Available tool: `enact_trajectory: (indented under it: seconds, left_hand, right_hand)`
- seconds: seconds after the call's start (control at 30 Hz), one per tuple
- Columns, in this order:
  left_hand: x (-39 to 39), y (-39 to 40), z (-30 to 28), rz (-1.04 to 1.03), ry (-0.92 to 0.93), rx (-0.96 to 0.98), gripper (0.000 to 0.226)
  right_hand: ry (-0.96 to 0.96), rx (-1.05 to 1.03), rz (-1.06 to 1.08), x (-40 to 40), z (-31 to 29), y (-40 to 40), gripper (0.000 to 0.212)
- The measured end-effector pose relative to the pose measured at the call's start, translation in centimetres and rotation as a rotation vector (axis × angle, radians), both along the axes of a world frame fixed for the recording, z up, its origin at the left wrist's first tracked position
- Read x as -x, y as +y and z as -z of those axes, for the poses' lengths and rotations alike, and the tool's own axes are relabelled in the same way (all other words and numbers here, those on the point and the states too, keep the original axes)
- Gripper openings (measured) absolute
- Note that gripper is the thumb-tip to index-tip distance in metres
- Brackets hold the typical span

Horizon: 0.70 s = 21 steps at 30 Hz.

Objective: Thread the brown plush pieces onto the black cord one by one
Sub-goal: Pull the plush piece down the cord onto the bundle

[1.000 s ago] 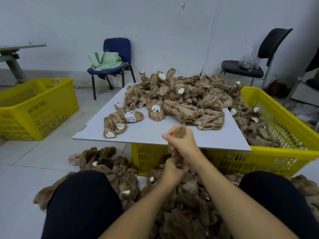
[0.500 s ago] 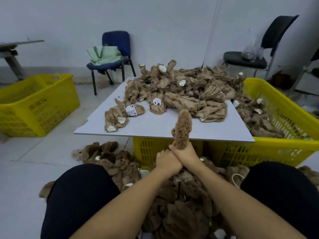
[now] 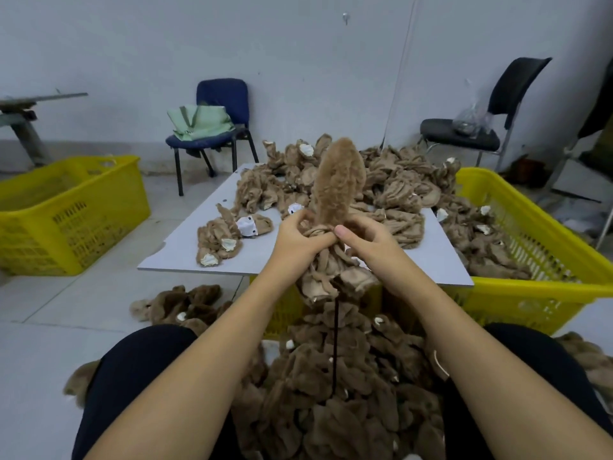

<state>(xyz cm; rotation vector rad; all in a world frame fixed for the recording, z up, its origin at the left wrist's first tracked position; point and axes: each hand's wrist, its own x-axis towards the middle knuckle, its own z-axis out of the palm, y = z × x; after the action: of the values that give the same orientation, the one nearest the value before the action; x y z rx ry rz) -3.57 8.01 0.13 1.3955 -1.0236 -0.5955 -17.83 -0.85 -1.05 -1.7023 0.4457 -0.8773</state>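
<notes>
Brown fur is standing upright between our hands: we are gripping one plush piece [image 3: 338, 184] at its gathered base, left hand [image 3: 300, 234] and right hand [image 3: 371, 239] both curled round it. Below them, threaded pieces [image 3: 331, 277] are bunching on the black cord [image 3: 335, 343], which is hanging down into the pile in our lap [image 3: 331, 410]. We are judging the job partway done, since a heap [image 3: 381, 180] is waiting on the grey board [image 3: 172, 254].
</notes>
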Motion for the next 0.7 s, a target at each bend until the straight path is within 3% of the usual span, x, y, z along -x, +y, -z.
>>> enact_trajectory:
  seconds: [0.17, 0.23, 0.33, 0.5, 0.6, 0.7]
  left_hand:
    - [0.8, 0.1, -0.9, 0.069, 0.156, 0.086, 0.031]
    - [1.0, 0.3, -1.1, 0.098, 0.276, 0.087, 0.028]
    - [1.5, 0.4, -1.5, 0.121, 0.434, 0.065, 0.021]
    - [2.5, 0.1, -1.7, 0.112, 0.470, 0.036, 0.026]
    - [3.0, -0.1, -1.7, 0.087, 0.503, 0.022, 0.027]
    - [3.5, -0.3, -1.6, 0.058, 0.658, 0.020, 0.029]
  right_hand:
    - [0.098, -0.006, -0.076, 1.5, -1.7, -0.7, 0.031]
    - [0.101, -0.077, -0.124, 2.0, -2.0, -1.1, 0.033]
    - [0.084, -0.013, -0.148, 2.1, -2.2, -1.3, 0.036]
    - [0.011, 0.147, -0.069, 1.3, -2.6, -1.1, 0.010]
    - [-0.061, 0.128, -0.004, 0.7, -2.3, -0.9, 0.021]
    - [-0.079, 0.071, 0.059, 0.3, -1.9, -1.0, 0.028]
